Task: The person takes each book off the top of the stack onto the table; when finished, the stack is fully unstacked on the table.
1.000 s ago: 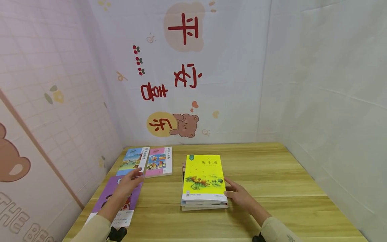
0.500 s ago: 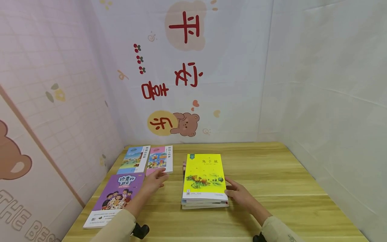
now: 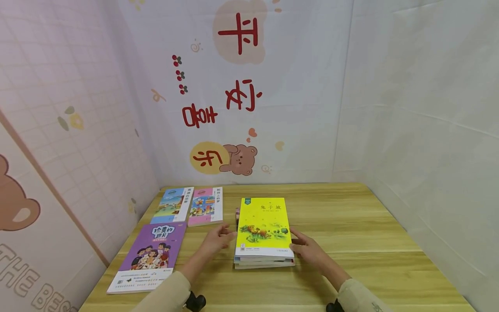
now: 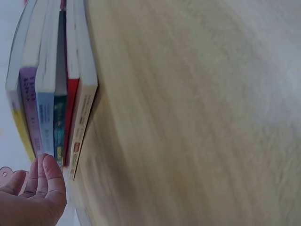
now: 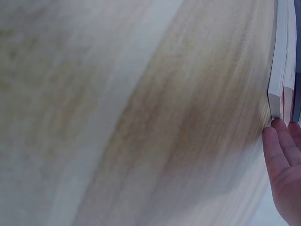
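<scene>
A stack of several books lies in the middle of the table, topped by a yellow book [image 3: 264,216] with a cartoon cover. My left hand [image 3: 216,239] is at the stack's left side, its relaxed fingers close to the spines; whether they touch is unclear. In the left wrist view, purple, light-blue, dark-green and red spines show above that hand [image 4: 40,193]. On the stack's right side rests my right hand [image 3: 309,251], thumb near the top book's edge. The right wrist view shows its extended fingers [image 5: 277,146] against the page edges of the lower books [image 5: 281,61].
Left of the stack, a purple book [image 3: 150,255] lies flat on the wooden table [image 3: 351,225]. Behind it are a blue book [image 3: 171,206] and a pink book [image 3: 204,207], side by side. Printed cloth walls [image 3: 304,86] stand at the back and both sides.
My left hand has moved right from above the purple book to the stack's left side, uncovering that book. The right hand and the stack have stayed in place.
</scene>
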{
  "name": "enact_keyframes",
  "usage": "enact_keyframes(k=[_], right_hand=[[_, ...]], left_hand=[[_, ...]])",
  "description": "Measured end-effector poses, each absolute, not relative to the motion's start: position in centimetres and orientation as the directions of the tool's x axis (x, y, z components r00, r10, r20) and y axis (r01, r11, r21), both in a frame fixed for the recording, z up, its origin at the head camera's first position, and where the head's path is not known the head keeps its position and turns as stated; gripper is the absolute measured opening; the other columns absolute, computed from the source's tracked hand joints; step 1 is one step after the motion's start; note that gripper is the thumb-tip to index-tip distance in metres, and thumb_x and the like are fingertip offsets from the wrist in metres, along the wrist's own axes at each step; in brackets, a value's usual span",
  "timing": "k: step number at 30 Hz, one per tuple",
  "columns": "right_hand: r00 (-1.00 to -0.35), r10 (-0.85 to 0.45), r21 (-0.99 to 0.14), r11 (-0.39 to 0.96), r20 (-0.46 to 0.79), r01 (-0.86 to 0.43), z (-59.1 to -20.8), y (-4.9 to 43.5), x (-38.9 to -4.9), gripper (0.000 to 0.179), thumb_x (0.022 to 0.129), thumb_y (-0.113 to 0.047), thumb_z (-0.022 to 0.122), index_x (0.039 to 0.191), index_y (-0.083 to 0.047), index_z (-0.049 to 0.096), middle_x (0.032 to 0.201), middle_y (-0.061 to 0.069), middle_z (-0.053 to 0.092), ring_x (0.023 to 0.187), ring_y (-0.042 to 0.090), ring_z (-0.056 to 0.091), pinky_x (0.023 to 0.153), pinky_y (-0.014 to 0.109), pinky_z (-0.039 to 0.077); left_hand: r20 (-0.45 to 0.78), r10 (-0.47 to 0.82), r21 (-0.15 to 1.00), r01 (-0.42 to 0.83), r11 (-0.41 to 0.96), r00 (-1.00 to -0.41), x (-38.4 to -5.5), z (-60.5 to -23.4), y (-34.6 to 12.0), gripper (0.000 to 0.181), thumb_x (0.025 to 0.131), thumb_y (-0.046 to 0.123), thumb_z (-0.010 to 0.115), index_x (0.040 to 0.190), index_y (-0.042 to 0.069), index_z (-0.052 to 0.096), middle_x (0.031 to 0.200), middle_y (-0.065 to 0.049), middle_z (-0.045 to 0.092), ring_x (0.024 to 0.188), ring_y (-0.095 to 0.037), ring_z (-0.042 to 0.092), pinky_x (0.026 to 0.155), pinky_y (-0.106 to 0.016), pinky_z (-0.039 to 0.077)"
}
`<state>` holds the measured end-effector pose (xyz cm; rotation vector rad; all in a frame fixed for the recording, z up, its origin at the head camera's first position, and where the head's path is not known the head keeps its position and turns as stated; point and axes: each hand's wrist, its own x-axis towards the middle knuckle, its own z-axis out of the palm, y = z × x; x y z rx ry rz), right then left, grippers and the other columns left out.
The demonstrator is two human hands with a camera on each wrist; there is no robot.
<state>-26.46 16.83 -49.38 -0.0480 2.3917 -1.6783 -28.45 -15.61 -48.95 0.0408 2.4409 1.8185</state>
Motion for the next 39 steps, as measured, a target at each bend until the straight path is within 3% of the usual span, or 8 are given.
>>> enact_keyframes(k=[10,23,32,39], right_hand=[[-0.966,-0.224,-0.937,0.347,-0.129,0.045,-49.6,17.0,-26.5,0.056,0.099,-0.027,0.062,0.150,-0.012,0.046,0.135,0.022,0.056,0.119,0.030,0.055,0.091,0.049,0.050],[-0.973,-0.214,-0.937,0.349,-0.093,0.013,-49.7,17.1,-26.4,0.049,0.099,-0.014,0.058,0.147,-0.012,0.049,0.133,0.021,0.058,0.122,0.034,0.053,0.090,0.047,0.050],[-0.973,-0.217,-0.934,0.356,-0.077,-0.006,-50.1,17.2,-26.5,0.052,0.096,-0.014,0.062,0.147,-0.011,0.050,0.132,0.021,0.059,0.123,0.035,0.053,0.089,0.046,0.051],[-0.975,-0.205,-0.926,0.377,-0.086,0.003,-50.3,17.1,-26.7,0.058,0.090,-0.013,0.071,0.145,-0.012,0.052,0.133,0.020,0.059,0.125,0.039,0.052,0.097,0.055,0.044]], left_hand=[[-0.090,0.097,0.955,-0.058,0.291,-0.991,-28.0,-49.3,-14.9,0.062,0.093,0.025,0.071,0.141,-0.007,0.047,0.120,-0.017,0.059,0.102,-0.026,0.058,0.080,-0.037,0.056],[-0.126,0.143,0.951,-0.078,0.300,-0.982,-28.1,-49.4,-14.8,0.059,0.091,0.024,0.074,0.139,-0.002,0.053,0.118,-0.011,0.061,0.098,-0.023,0.058,0.082,-0.033,0.054],[-0.148,0.095,0.963,-0.122,0.240,-0.984,-28.2,-49.1,-14.3,0.058,0.090,0.008,0.072,0.137,-0.012,0.047,0.122,-0.018,0.060,0.102,-0.024,0.059,0.088,-0.036,0.052],[-0.143,0.061,0.977,-0.131,0.171,-0.988,-27.9,-49.4,-15.2,0.056,0.089,0.002,0.069,0.136,-0.016,0.045,0.123,-0.023,0.057,0.103,-0.027,0.058,0.090,-0.036,0.052]])
